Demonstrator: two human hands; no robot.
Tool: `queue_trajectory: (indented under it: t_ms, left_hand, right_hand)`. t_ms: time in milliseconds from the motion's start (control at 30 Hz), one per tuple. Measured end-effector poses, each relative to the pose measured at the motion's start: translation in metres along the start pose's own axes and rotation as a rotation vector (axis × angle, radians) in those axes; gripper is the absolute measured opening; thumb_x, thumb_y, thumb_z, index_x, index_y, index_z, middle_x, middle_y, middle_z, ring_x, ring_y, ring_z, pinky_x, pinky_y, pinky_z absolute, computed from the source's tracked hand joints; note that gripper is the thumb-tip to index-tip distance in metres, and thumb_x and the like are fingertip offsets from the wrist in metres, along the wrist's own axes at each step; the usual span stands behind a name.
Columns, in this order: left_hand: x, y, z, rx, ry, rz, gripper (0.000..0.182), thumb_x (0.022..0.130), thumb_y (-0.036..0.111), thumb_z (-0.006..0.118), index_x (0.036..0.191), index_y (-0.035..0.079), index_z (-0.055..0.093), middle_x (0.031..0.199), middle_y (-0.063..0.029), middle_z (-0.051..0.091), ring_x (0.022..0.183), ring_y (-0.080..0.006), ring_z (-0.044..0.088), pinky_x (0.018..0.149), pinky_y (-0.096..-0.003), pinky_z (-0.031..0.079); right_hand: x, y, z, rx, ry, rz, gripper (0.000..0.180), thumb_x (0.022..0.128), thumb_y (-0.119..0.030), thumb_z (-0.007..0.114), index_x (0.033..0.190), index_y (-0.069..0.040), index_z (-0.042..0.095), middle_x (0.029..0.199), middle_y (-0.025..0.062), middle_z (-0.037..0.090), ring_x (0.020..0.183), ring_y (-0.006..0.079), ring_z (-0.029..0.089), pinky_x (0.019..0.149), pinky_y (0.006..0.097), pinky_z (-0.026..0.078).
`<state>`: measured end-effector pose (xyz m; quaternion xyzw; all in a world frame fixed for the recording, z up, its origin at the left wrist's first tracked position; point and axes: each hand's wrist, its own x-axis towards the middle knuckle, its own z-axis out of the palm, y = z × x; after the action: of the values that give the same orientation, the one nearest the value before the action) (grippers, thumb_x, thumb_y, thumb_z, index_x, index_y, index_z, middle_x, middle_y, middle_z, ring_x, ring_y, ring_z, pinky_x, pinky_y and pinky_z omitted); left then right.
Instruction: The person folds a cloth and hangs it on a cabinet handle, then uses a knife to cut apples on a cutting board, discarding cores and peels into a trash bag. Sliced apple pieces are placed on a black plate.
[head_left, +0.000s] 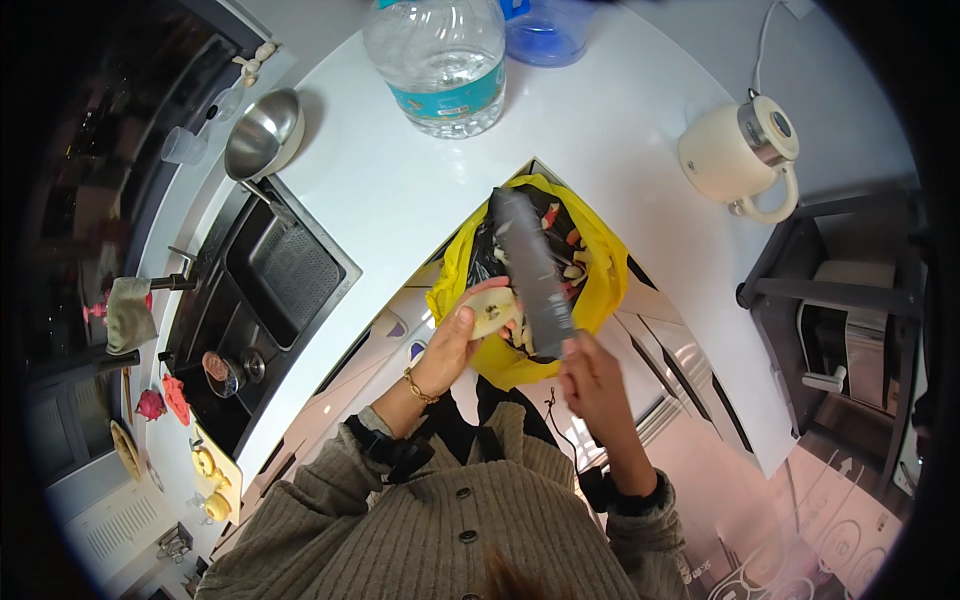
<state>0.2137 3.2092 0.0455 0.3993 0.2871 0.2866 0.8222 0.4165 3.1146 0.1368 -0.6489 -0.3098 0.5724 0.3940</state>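
Note:
Between the thumb and fingers of my left hand (450, 341) is a pale fruit half (491, 311), its cut face and dark core turned up. My right hand (596, 379) grips a broad-bladed kitchen knife (536, 274), whose blade is blurred and points away from me. Its blade lies just right of the fruit half; whether they touch, I cannot tell. Both hands are over a bin bag with a yellow rim (604, 247) and a black inside, set at the corner of the counter. Peels and fruit scraps (576, 268) lie in the bag, partly hidden by the blade.
A large water bottle (450, 82) and a cream electric kettle (739, 157) stand on the white counter (600, 127). At left are a steel bowl (266, 135) and a black sink (281, 262). Cut yellow fruit (202, 461) lies on a cutting board (231, 480) at lower left.

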Motion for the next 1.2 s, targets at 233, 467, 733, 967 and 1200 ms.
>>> queue_trajectory:
  t_ms: [233, 467, 733, 967, 1200]
  left_hand:
    - [0.0, -0.007, 0.007, -0.115, 0.1, 0.058, 0.096, 0.092, 0.073, 0.047, 0.157, 0.005, 0.028, 0.142, -0.0162, 0.051, 0.116, -0.0206, 0.057, 0.1, -0.0326, 0.046]
    - [-0.001, -0.012, 0.014, -0.088, 0.088, 0.096, 0.095, 0.092, 0.07, 0.05, 0.158, 0.007, 0.024, 0.147, -0.0167, 0.047, 0.117, -0.02, 0.056, 0.103, -0.0335, 0.045]
    - [0.0, -0.013, 0.017, 0.069, 0.034, 0.114, 0.08, 0.105, 0.057, 0.042, 0.159, 0.005, 0.014, 0.142, -0.0103, 0.045, 0.12, -0.0173, 0.049, 0.108, -0.0335, 0.039]
    - [-0.003, -0.013, 0.021, 0.107, 0.023, 0.095, 0.08, 0.105, 0.059, 0.037, 0.159, 0.005, 0.013, 0.151, -0.0135, 0.037, 0.136, -0.0207, 0.042, 0.116, -0.035, 0.032]
    - [0.0, -0.019, 0.036, -0.004, 0.115, 0.05, 0.077, 0.105, 0.061, 0.032, 0.158, 0.006, 0.019, 0.147, -0.0121, 0.043, 0.133, -0.0181, 0.045, 0.113, -0.0335, 0.035]
  right_hand:
    - [-0.043, -0.012, 0.01, -0.812, 0.155, -0.479, 0.023, 0.096, -0.015, 0.064, 0.118, -0.007, 0.063, 0.09, 0.0104, 0.068, 0.064, 0.0302, 0.067, 0.056, 0.0388, 0.052]
    - [-0.051, -0.003, 0.012, -0.963, 0.195, -0.516, 0.026, 0.094, -0.015, 0.067, 0.118, -0.008, 0.063, 0.083, 0.0076, 0.063, 0.062, 0.0248, 0.066, 0.052, 0.036, 0.05]
    - [-0.057, 0.002, 0.011, -1.131, 0.241, -0.53, 0.027, 0.09, -0.016, 0.071, 0.114, -0.008, 0.064, 0.077, 0.0059, 0.057, 0.057, 0.0208, 0.061, 0.05, 0.0332, 0.049]
    - [-0.055, 0.009, 0.009, -1.221, 0.292, -0.569, 0.026, 0.087, -0.014, 0.072, 0.112, -0.007, 0.066, 0.075, 0.0043, 0.054, 0.055, 0.0173, 0.058, 0.048, 0.0306, 0.047]
    - [-0.047, 0.02, 0.015, -1.212, 0.349, -0.514, 0.036, 0.086, -0.011, 0.071, 0.122, -0.007, 0.067, 0.075, 0.0054, 0.056, 0.058, 0.0204, 0.06, 0.051, 0.0339, 0.049]
